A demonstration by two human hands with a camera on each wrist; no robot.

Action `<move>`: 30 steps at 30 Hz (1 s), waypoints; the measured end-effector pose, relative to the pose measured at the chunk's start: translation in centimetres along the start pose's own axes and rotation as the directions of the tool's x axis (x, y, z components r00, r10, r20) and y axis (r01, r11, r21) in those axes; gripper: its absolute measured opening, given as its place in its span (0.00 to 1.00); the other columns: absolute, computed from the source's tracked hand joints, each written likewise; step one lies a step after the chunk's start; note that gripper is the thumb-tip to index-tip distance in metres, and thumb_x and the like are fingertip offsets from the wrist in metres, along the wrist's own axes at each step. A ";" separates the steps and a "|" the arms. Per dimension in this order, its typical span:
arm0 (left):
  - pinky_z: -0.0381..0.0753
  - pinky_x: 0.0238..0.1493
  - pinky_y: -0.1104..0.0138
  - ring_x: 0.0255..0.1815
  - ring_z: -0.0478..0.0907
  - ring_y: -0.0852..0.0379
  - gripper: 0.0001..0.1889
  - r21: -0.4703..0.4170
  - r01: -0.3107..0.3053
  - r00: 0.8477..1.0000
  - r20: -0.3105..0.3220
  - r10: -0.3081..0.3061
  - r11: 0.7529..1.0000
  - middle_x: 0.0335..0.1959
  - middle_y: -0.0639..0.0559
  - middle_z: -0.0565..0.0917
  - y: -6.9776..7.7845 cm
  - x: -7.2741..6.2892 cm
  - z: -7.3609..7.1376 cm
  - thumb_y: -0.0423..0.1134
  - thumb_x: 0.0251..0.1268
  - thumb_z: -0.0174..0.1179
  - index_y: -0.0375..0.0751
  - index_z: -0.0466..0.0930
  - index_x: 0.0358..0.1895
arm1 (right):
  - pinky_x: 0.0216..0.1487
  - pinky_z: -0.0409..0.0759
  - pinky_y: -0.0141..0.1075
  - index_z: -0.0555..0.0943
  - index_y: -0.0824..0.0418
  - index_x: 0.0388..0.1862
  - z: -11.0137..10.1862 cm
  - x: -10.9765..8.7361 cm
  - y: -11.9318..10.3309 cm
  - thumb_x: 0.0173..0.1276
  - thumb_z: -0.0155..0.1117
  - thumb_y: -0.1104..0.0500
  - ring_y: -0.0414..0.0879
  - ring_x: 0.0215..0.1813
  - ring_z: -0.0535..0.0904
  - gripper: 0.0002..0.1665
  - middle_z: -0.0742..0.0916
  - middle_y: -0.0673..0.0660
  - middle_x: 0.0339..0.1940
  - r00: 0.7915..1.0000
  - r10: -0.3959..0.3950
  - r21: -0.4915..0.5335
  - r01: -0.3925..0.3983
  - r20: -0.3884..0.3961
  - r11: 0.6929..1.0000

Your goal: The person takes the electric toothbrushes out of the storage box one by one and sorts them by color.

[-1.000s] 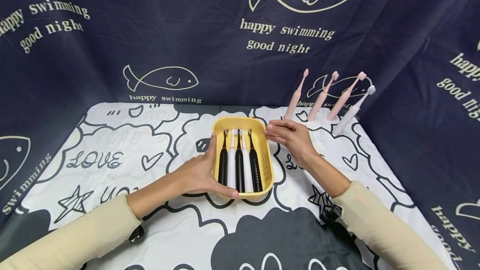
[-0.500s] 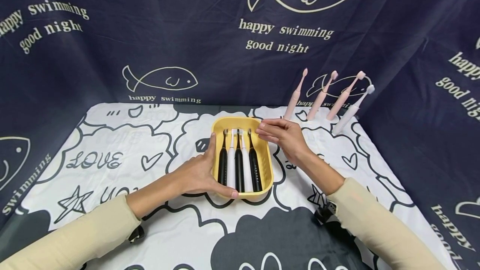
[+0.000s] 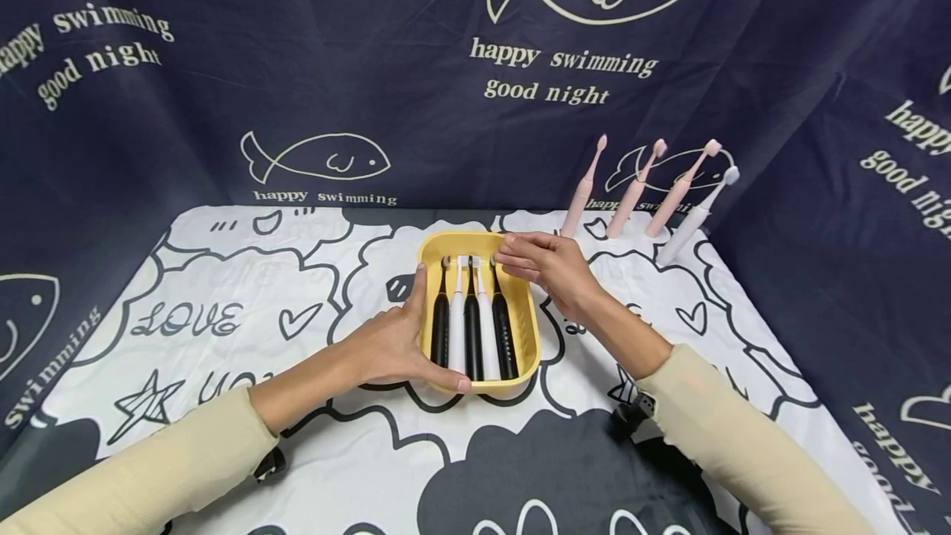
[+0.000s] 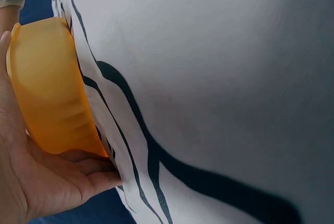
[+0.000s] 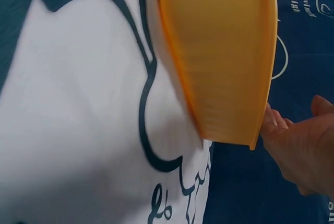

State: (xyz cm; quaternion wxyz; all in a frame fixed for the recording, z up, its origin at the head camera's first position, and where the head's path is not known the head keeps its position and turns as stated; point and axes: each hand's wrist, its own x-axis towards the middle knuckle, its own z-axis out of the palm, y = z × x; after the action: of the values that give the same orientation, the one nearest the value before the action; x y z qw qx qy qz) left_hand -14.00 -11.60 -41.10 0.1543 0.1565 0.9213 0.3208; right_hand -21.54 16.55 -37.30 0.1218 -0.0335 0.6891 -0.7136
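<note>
A yellow plastic basket [image 3: 529,324] sits on the patterned cloth in the head view. Electric toothbrushes lie side by side in it, heads away from me: black ones, such as the rightmost black toothbrush [image 3: 503,333], alternate with white toothbrushes [image 3: 456,329]. My left hand [image 3: 394,347] holds the basket's left side, thumb on the near rim; the left wrist view shows its fingers round the basket [image 4: 47,88]. Over the far right corner, my right hand [image 3: 553,269] has extended fingers close to the rightmost black toothbrush's head. Whether they touch it is hidden.
Behind the right hand, three pink toothbrushes [image 3: 630,205] and a white toothbrush [image 3: 691,225] stand upright at the back right. A dark blue fabric wall [image 3: 416,73] with fish drawings closes off the back and sides. The black-and-white cloth [image 3: 357,452] covers the tabletop.
My right hand has slid left from the basket's right rim to over its far right corner. The left hand, the basket and the toothbrushes keep their places.
</note>
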 end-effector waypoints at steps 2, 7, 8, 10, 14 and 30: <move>0.85 0.71 0.45 0.70 0.85 0.40 0.98 0.000 0.004 1.000 0.000 -0.004 1.000 0.75 0.25 0.81 -0.1 0.0 0.0 0.83 0.33 0.85 0.50 0.14 0.92 | 0.65 0.91 0.39 0.74 0.77 0.79 0.3 0.2 -0.1 0.90 0.64 0.55 0.41 0.55 0.95 0.32 0.95 0.57 0.56 1.000 0.012 -0.019 -0.012 0.007 1.000; 0.85 0.70 0.46 0.68 0.85 0.41 0.98 -0.005 0.007 1.000 -0.003 -0.007 1.000 0.75 0.25 0.81 -0.3 0.0 0.0 0.83 0.33 0.85 0.51 0.13 0.92 | 0.70 0.88 0.41 0.73 0.76 0.81 1.3 0.7 -0.1 0.91 0.62 0.55 0.41 0.57 0.94 0.33 0.86 0.73 0.74 0.997 0.068 -0.042 -0.066 0.043 0.997; 0.85 0.70 0.46 0.68 0.85 0.41 0.98 -0.005 0.008 1.000 -0.002 -0.008 1.000 0.75 0.25 0.81 -0.3 0.0 0.1 0.83 0.33 0.85 0.51 0.13 0.92 | 0.72 0.87 0.42 0.72 0.76 0.82 1.5 0.9 0.0 0.91 0.62 0.55 0.42 0.59 0.94 0.33 0.85 0.74 0.75 0.995 0.081 -0.048 -0.079 0.050 0.996; 0.85 0.70 0.46 0.68 0.85 0.41 0.98 -0.005 0.009 1.000 -0.001 -0.009 1.000 0.75 0.25 0.80 -0.3 0.0 0.1 0.83 0.33 0.85 0.51 0.13 0.92 | 0.74 0.85 0.44 0.72 0.75 0.83 1.8 1.0 0.0 0.91 0.62 0.55 0.46 0.64 0.92 0.33 0.83 0.74 0.77 0.993 0.104 -0.066 -0.100 0.058 0.993; 0.85 0.70 0.45 0.70 0.85 0.40 0.98 -0.005 0.011 1.000 0.002 -0.011 1.000 0.76 0.25 0.80 -0.2 0.0 0.1 0.83 0.33 0.84 0.51 0.14 0.92 | 0.79 0.81 0.49 0.72 0.75 0.82 2.5 1.3 0.0 0.91 0.62 0.52 0.58 0.76 0.86 0.35 0.82 0.74 0.78 0.990 0.132 -0.085 -0.128 0.051 0.988; 0.84 0.72 0.46 0.70 0.84 0.42 0.98 -0.010 0.005 1.000 0.001 -0.005 1.000 0.78 0.27 0.79 0.0 0.0 -0.1 0.84 0.32 0.85 0.54 0.13 0.92 | 0.44 0.71 0.32 0.71 0.57 0.32 3.4 2.1 -0.2 0.90 0.63 0.45 0.40 0.29 0.64 0.26 0.70 0.47 0.24 0.964 0.235 -0.221 -0.203 0.125 0.954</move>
State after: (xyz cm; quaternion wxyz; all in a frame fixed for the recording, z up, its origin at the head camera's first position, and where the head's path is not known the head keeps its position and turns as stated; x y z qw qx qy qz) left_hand -14.08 -11.65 -41.04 0.1563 0.1535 0.9199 0.3252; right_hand -22.91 12.80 -37.16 0.2477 -0.0229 0.7476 -0.6158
